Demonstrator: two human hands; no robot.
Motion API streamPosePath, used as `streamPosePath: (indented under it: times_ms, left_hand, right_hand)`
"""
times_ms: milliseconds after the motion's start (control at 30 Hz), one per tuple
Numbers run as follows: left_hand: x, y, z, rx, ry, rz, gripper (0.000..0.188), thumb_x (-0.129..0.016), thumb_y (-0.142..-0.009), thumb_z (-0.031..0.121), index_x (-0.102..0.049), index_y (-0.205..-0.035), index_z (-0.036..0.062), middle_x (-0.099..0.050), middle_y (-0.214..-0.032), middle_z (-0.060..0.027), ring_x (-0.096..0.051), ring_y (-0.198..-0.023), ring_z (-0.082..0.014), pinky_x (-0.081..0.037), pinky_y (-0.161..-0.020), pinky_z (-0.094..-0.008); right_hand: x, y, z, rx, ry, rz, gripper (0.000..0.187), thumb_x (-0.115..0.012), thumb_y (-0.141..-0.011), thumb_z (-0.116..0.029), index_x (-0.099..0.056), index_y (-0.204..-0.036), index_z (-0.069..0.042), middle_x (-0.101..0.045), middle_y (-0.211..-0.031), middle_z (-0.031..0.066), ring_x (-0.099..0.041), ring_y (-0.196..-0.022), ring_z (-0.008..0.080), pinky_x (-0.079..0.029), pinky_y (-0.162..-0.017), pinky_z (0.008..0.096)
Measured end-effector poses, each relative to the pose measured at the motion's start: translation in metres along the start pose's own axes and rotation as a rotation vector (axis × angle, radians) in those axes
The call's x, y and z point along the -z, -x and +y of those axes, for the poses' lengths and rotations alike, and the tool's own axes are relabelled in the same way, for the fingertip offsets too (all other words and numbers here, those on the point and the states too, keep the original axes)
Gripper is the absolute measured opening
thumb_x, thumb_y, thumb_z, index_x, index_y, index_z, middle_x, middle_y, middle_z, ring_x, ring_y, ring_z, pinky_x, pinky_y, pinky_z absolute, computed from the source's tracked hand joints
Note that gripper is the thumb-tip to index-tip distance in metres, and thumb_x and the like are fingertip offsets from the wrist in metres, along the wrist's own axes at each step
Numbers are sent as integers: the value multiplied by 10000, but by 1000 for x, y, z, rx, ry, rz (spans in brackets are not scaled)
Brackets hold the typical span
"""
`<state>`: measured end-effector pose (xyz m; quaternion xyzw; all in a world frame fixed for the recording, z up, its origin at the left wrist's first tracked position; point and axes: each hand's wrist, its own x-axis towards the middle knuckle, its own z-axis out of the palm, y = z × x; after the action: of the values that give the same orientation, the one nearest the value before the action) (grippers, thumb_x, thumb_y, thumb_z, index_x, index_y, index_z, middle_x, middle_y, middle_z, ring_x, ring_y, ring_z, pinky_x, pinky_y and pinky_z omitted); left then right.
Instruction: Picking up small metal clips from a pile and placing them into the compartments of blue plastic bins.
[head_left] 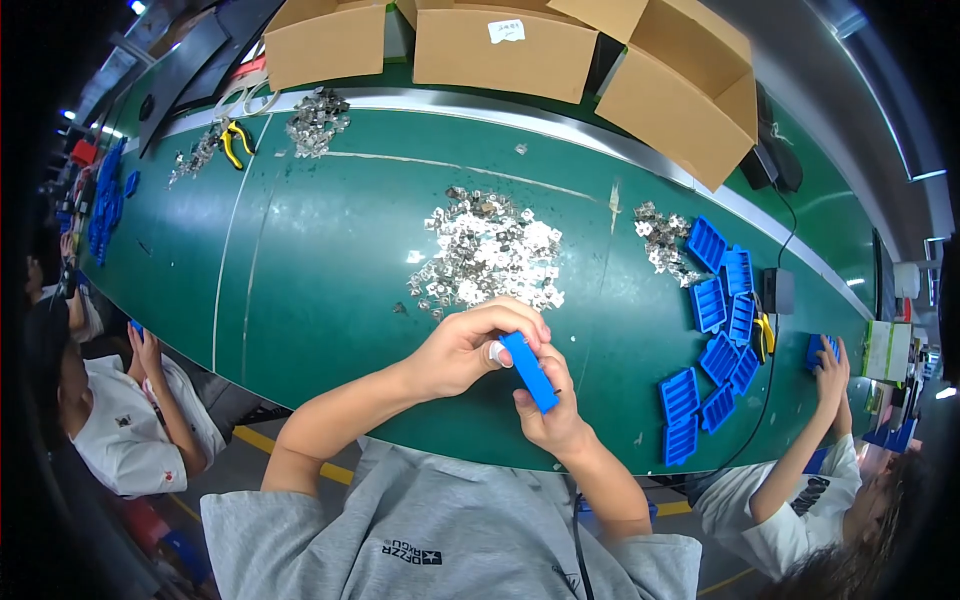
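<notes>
Between my two hands, just in front of my chest, a blue plastic slotted tray is held on edge, with a narrow side showing. My left hand is closed on its upper end; something white covers the tip of its thumb. Lower down, my right hand grips the tray's right side, fingers bent round it. Whatever lies in the slots is hidden from view. Right beyond my hands spreads a heap of small shiny metal clips. Several more blue slotted trays lie in a loose group to the right.
Cardboard boxes line the far edge of the green table. Smaller metal piles and yellow-handled pliers lie about. A black adapter trails a cable. Co-workers sit left and right, each holding something blue.
</notes>
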<state>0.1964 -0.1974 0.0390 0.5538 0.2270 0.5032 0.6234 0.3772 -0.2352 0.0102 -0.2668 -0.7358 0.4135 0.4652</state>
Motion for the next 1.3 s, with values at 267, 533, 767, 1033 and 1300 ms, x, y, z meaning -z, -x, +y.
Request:
streamPosePath:
  times_ms: [267, 533, 767, 1033, 1300]
  left_hand:
    - [0, 2, 4, 80, 73, 112, 307, -580, -941, 299, -606, -1072, 22, -582, -1103, -98, -553, -1070, -195, -450, -932, -342]
    - [64, -8, 46, 373, -454, 598, 238, -589, -943, 251, -628, -1052, 43, -611, -932, 6, -545, -867, -81, -437, -781, -229]
    - [236, 171, 89, 371, -1151, 1081, 416, -539, -951, 276, -588, -1163, -79, -673, -1037, -157, -630, -964, -191, -484, -859, -314]
    - [234, 238, 97, 479, -1365, 1340, 483, -356, -1006, 357, -512, -1290, -1, -459, -1365, -208, -399, -1285, -354, -296, -1077, -402]
    - [182, 270, 79, 805, -1769, 1339, 522, -398, -979, 361, -406, -1400, 52, -332, -1479, -182, -255, -1389, -347, -149, -1139, -480]
  right_hand:
    - [-4, 0, 1, -77, -18, -9, 588, -636, -879, -91, -305, -1359, -21, -421, -1353, 261, -433, -1257, 424, -338, -1055, 484]
    - [16, -24, 0, -145, 24, -61, 549, -398, -991, -399, -420, -1304, 51, -481, -1332, 232, -442, -1254, 391, -330, -1066, 451]
    - [-3, -26, -7, -163, -134, 15, 566, -333, -997, -473, -483, -1243, 14, -527, -1249, 214, -529, -1151, 310, -485, -905, 405]
    - [-8, -13, -6, -301, -260, 110, 539, -307, -1011, -446, -539, -1187, 9, -541, -1207, 208, -580, -1031, 306, -494, -868, 419]
    - [-16, -12, -1, -167, -241, 57, 494, -379, -1010, -428, -570, -872, 6, -660, -870, 193, -627, -820, 304, -504, -764, 382]
